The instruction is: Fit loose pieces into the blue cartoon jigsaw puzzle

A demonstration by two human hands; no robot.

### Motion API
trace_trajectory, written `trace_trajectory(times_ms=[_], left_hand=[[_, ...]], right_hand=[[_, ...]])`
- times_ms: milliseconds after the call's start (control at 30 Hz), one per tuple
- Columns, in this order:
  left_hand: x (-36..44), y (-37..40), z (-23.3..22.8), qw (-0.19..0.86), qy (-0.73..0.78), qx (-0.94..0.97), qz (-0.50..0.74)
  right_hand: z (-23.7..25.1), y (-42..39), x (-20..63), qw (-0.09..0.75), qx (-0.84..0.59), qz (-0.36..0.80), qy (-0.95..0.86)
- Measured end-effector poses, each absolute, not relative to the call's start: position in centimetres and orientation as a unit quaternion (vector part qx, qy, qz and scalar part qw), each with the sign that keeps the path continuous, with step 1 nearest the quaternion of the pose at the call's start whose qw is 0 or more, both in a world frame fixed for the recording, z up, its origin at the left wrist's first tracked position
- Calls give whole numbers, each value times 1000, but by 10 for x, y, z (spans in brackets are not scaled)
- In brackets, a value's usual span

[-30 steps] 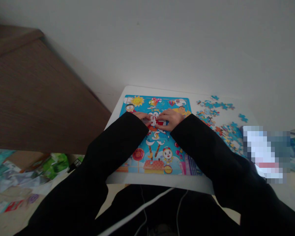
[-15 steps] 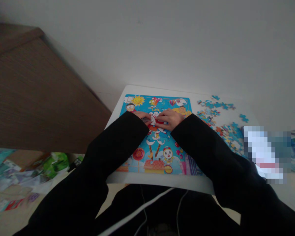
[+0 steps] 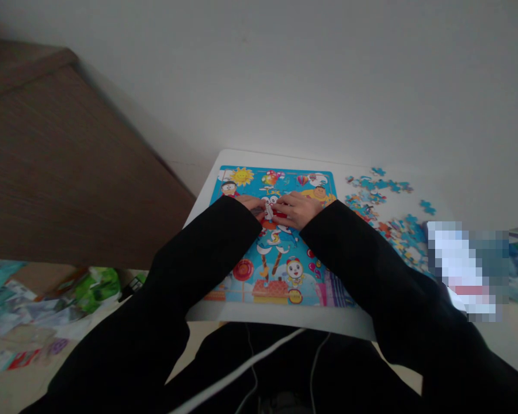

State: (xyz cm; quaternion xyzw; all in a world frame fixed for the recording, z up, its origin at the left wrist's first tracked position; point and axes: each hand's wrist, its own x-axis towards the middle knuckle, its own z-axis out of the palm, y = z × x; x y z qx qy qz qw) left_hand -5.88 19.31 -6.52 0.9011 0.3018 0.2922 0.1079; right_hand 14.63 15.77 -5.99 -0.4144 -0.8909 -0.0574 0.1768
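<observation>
Brown wood-grain furniture panel [image 3: 69, 167] fills the left side of the view, standing against a plain pale wall [image 3: 311, 75]. Below it, on the floor, lies a scatter of crumpled green and white wrappers and papers [image 3: 64, 296]. To the right of these stands a white rectangular table [image 3: 280, 317], its far edge against the wall. On the left half of the table lies a colourful rectangular cartoon jigsaw puzzle board [image 3: 280, 264], mostly blue, printed with a sun, balloons and cartoon figures. Both arms, in black sleeves, reach forward over the board. The left hand [image 3: 252, 204] rests on the upper middle of the board with its fingers pointing right. The right hand [image 3: 300, 208] rests just beside it with its fingers pointing left. The fingertips of both hands meet over a small red and white spot [image 3: 275, 214] at the centre of the board; whether a loose piece is pinched there cannot be told. Right of the board, on the bare table top, lies a spread of loose blue jigsaw pieces [image 3: 382, 198], well apart from both hands. At the far right sits a blurred white and blue area [image 3: 466, 267].
</observation>
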Motion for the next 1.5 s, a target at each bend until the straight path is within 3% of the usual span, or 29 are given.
trace_trajectory(times_ms=[367, 1100, 1500], left_hand=[[-57, 190, -66, 88, 303, 901, 297], [-58, 191, -62, 93, 297, 910, 274], [-58, 184, -50, 122, 355, 898, 230]], right_hand=[[-69, 163, 150, 250, -410, -6, -877], [-58, 157, 148, 254, -451, 83, -851], [-64, 159, 147, 239, -449, 54, -859]])
